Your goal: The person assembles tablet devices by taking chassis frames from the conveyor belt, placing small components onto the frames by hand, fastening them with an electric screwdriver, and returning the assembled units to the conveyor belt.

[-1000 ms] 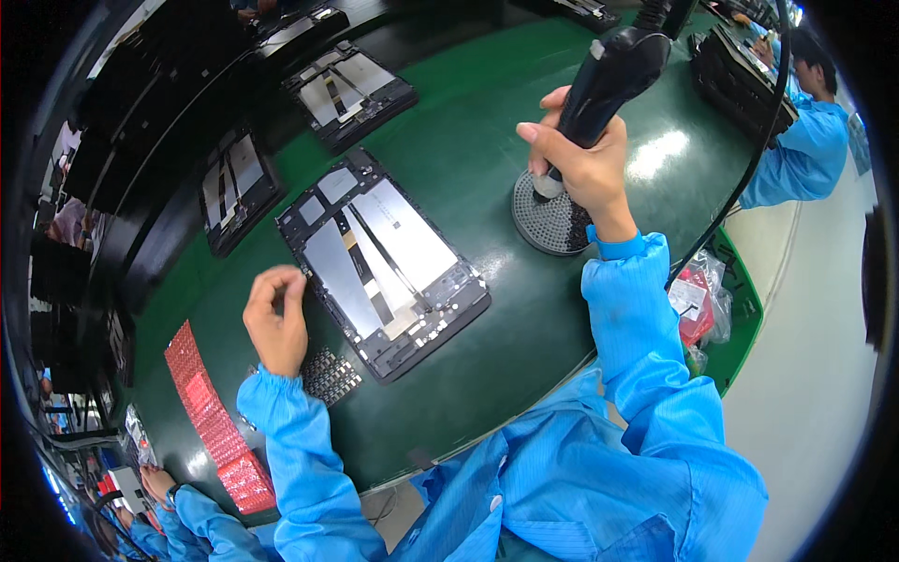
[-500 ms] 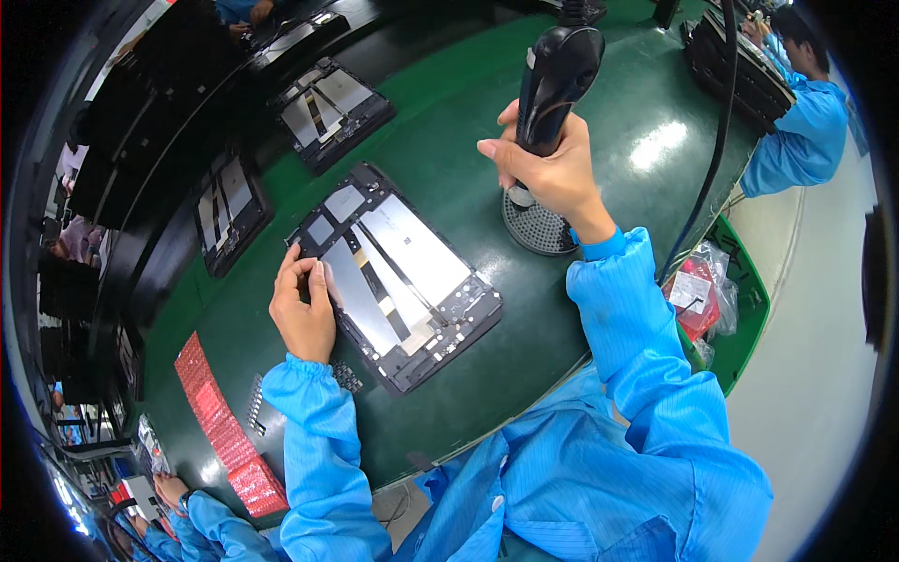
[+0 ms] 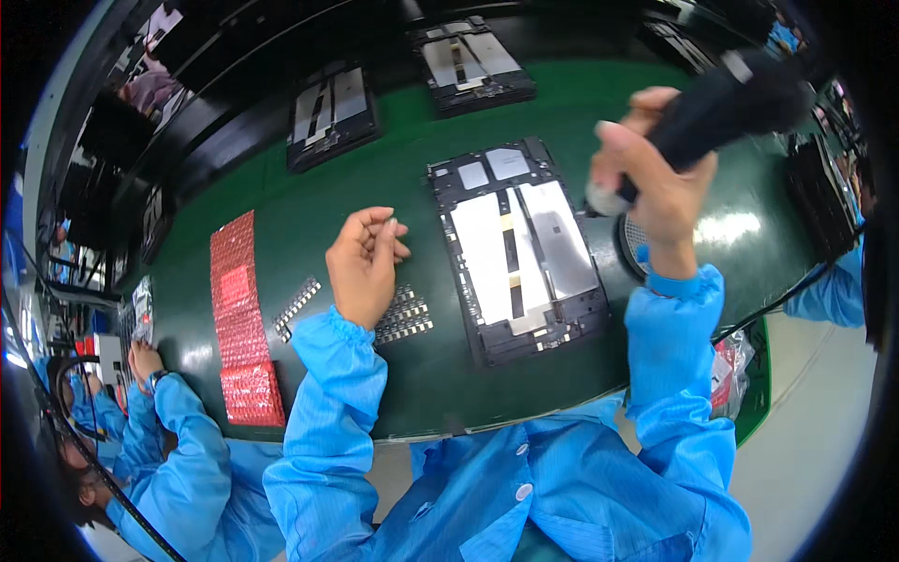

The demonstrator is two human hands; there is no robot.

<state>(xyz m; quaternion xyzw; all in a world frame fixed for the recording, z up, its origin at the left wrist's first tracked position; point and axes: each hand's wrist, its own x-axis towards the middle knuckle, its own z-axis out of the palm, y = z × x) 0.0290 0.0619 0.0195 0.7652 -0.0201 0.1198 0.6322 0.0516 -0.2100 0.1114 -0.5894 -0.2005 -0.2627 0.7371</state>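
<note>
One green tabletop [image 3: 403, 159] spreads before us, and beside it, right of the uncovered tablet [image 3: 554, 258], sits one green bin [image 3: 758, 391]. That tablet lies flat in front of us, its inner plates showing. Two similar tablets lie beyond it: one [image 3: 328, 117] off to its left, the other [image 3: 471, 64] almost straight past its far end. Well left of the uncovered tablet runs one red bubble-wrap strip [image 3: 234, 290].

We have one black hand tool [image 3: 714, 122], blurred, to the right of the uncovered tablet. Half a second ago its pale tip was over the round dish; now the tool leans more and the tip is nearer the tablet. Our two hands are well apart. The right hand [image 3: 663, 192] is wrapped round the tool. Our left hand [image 3: 363, 267] was at the uncovered tablet's left edge; now it is clear of it, to its left, fingers curled toward the thumb, and we cannot tell whether they pinch anything.

One round dish [image 3: 633, 248], partly hidden, sits just right of the uncovered tablet. Left of the tablet lie one block of tiny parts [image 3: 407, 318] and one short row of parts [image 3: 298, 307].
</note>
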